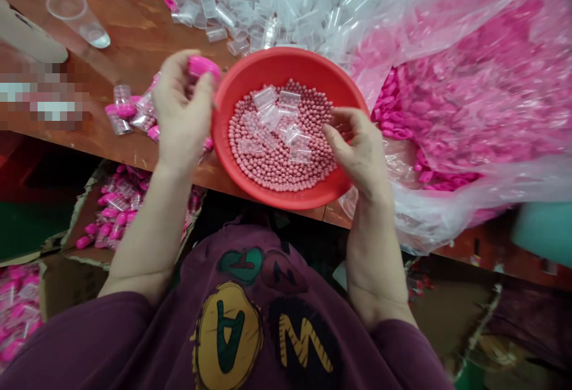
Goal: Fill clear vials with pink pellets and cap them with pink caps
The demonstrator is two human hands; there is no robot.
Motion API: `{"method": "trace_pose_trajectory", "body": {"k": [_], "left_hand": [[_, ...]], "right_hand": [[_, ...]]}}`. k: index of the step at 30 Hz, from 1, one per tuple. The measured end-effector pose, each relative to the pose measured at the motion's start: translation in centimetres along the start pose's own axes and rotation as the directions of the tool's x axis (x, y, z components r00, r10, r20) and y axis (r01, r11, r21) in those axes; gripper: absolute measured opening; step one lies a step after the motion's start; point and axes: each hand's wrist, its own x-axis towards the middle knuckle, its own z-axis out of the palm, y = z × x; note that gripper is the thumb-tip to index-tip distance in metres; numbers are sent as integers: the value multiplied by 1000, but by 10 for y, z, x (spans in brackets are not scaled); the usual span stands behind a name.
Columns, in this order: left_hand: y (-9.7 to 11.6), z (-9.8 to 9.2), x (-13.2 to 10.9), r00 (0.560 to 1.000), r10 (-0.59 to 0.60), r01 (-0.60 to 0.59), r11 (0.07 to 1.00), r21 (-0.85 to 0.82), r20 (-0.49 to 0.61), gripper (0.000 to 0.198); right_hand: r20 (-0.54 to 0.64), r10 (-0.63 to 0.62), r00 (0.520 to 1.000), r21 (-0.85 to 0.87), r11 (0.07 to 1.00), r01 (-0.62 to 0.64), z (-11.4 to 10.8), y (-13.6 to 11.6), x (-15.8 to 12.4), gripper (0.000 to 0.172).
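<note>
A bright pink plastic cap (204,67) is pinched between the thumb and fingers of my left hand (182,101), at the left rim of a red plastic bowl (226,155). Small pink beads (286,178) fill the bottom of the bowl, with several clear plastic tubes (289,101) lying on top. My right hand (357,146) reaches over the bowl's right rim. Its thumb and fingers are curled but slightly apart above the beads, and nothing shows between them.
Clear tubes (226,15) are heaped behind the bowl. A plastic bag of pink parts (482,92) lies at right. Filled pink-capped tubes (120,110) lie at left, near a clear cup (75,15). Below the table edge, a cardboard box (80,211) holds more filled tubes.
</note>
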Motion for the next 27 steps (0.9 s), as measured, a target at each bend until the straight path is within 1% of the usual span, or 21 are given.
{"method": "trace_pose_trajectory", "body": {"k": [1, 2, 4, 5, 6, 7, 8, 9, 10, 12, 13, 15, 17, 18, 19, 20, 21, 22, 23, 25, 27], "left_hand": [[-7, -9, 12, 1000, 2, 0, 996, 84, -28, 33], [-13, -15, 20, 998, 19, -9, 986, 164, -56, 40], [-15, -18, 22, 996, 66, -47, 962, 271, -62, 48], [-13, -13, 16, 995, 91, -79, 956, 282, -29, 44], [-9, -6, 7, 994, 102, -111, 958, 265, 47, 38], [-4, 5, -5, 982, 102, -137, 963, 230, 159, 28], [0, 17, -19, 948, 92, -153, 971, 184, 304, 20], [4, 29, -33, 886, 88, -175, 973, 152, 455, 16], [6, 42, -46, 816, 89, -205, 968, 143, 572, 15], [10, 65, -69, 686, 65, -299, 933, 200, 724, 17], [11, 74, -77, 630, 46, -383, 887, 258, 775, 20], [15, 87, -84, 521, 7, -595, 720, 357, 854, 29], [20, 94, -81, 417, -26, -769, 523, 367, 909, 35], [22, 96, -77, 370, -38, -817, 463, 345, 928, 35], [23, 97, -71, 334, -52, -840, 436, 322, 941, 34], [23, 98, -64, 308, -67, -847, 435, 306, 949, 32], [23, 99, -57, 293, -81, -844, 447, 298, 953, 31], [21, 100, -51, 292, -104, -837, 453, 307, 951, 29], [19, 101, -47, 285, -134, -839, 444, 315, 949, 29], [14, 103, -44, 262, -231, -864, 377, 335, 937, 33], [9, 108, -50, 222, -344, -898, 292, 329, 912, 38]], "right_hand": [[68, 9, 998, -97, 995, -3, -1, 8, 1, 22], [175, 15, 985, -202, 979, 21, 0, 15, 1, 14], [384, 41, 923, -378, 918, 117, 7, 23, -1, 11], [443, 60, 894, -438, 885, 157, 11, 24, -3, 13], [464, 78, 882, -477, 861, 175, 15, 23, -5, 16], [462, 87, 883, -492, 853, 173, 18, 20, -6, 17], [450, 86, 889, -479, 864, 159, 19, 17, -7, 20], [440, 73, 895, -437, 888, 142, 17, 12, -7, 22], [437, 51, 898, -373, 919, 129, 14, 8, -8, 24], [439, 0, 899, -223, 969, 109, 5, -2, -10, 23], [437, -14, 899, -153, 984, 90, 1, -5, -11, 22], [425, 1, 905, -43, 999, 19, -5, -10, -18, 19], [390, 44, 920, 19, 998, -55, -7, -12, -26, 21], [359, 56, 931, 38, 996, -75, -6, -12, -30, 25], [316, 57, 947, 49, 996, -76, -4, -12, -34, 31], [256, 43, 966, 52, 997, -58, -3, -11, -37, 38], [183, 18, 983, 42, 999, -26, -3, -9, -40, 43], [95, -12, 995, 22, 1000, 10, -5, -5, -43, 46], [-5, -42, 999, -8, 999, 42, -9, 0, -46, 46], [-193, -78, 978, -84, 995, 62, -26, 19, -52, 38], [-319, -50, 947, -142, 990, 5, -53, 49, -61, 30]]}}
